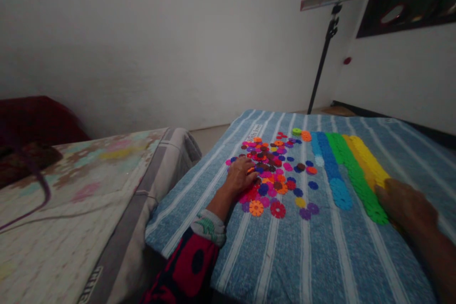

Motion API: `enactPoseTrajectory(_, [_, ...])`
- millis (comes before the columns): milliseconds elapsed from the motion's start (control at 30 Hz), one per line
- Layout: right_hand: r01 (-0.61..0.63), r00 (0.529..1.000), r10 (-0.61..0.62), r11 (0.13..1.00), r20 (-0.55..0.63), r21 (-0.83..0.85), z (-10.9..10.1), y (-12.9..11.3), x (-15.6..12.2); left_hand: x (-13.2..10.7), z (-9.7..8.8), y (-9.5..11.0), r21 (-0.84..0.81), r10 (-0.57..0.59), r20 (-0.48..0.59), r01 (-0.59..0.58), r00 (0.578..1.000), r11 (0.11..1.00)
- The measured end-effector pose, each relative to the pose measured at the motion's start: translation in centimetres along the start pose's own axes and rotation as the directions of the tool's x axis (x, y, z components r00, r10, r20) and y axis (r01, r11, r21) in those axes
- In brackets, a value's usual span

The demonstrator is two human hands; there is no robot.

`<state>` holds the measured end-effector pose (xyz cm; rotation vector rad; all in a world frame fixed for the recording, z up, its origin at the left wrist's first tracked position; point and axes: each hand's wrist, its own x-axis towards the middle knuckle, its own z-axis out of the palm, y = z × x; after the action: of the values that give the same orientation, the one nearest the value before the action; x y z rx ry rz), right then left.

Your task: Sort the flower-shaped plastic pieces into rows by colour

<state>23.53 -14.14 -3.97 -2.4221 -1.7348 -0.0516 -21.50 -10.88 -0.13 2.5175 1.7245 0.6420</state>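
The left hand [241,175] lies with fingers curled on the loose discs [272,171] mid-cloth [285,256], its grip unclear; the right hand [406,204], blurred, rests flat at the yellow row [368,164], beside the green row [351,173].

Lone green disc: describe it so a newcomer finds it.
On the blue striped cloth, find the loose pile of flower discs under the left hand. At its far edge, beside an orange disc, lies the lone green disc, the only green outside the sorted green row.
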Motion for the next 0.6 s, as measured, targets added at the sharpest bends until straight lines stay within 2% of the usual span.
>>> enactPoseTrajectory(67, [-0.012,1.000,0.012,1.000,0.015,-0.013,-0.1,-0.1,0.0,-0.4,0.3,0.6,-0.031,0.078,0.043,-0.077,0.996,0.997])
enactPoseTrajectory(167, [-0.019,0.999,0.019,1.000,0.026,-0.017,-0.1,-0.1,-0.1,-0.8,0.6,2.2,-0.033,0.208,0.160,-0.205,0.965,0.978])
enactPoseTrajectory(233, [-0.003,1.000,0.003,1.000,0.013,-0.011,-0.1,-0.1,-0.1,-0.8,0.8,3.2,-0.010,0.234,0.205,-0.237,0.951,0.972])
enactPoseTrajectory(333, [0.019,1.000,-0.019,1.000,-0.021,0.006,0.1,-0.3,-0.2,-0.6,1.1,3.5,0.045,0.181,0.158,-0.191,0.971,0.981])
enactPoseTrajectory(500, [0.031,0.998,-0.030,0.999,-0.049,0.022,0.3,-0.5,-0.2,-0.1,1.4,2.3,0.030,0.097,-0.001,-0.097,0.995,0.995])
enactPoseTrajectory(600, [0.023,0.998,-0.022,0.999,-0.055,0.027,0.5,-0.5,-0.1,0.4,1.1,2.1,0.037,0.030,-0.033,-0.029,0.999,0.999])
